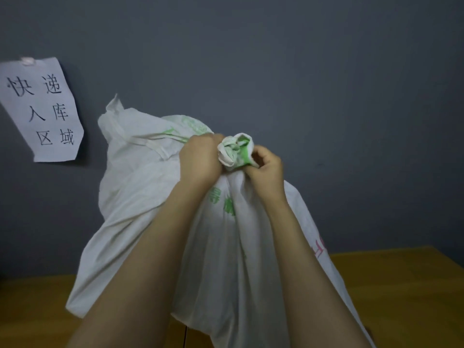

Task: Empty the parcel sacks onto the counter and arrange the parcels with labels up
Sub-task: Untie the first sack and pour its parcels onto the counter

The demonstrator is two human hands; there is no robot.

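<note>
A large white parcel sack (140, 197) with green print stands bulging on the wooden counter (391, 285). Its gathered mouth forms a twisted knot (234, 151) at the top. My left hand (200, 159) grips the bunched fabric just left of the knot. My right hand (266, 164) pinches the fabric right under the knot. The sack's contents are hidden; no parcels show.
A grey wall rises behind the counter, with a white paper sign (42, 109) bearing handwritten characters taped at the left. Bare counter shows on the left (32, 310) and right of the sack.
</note>
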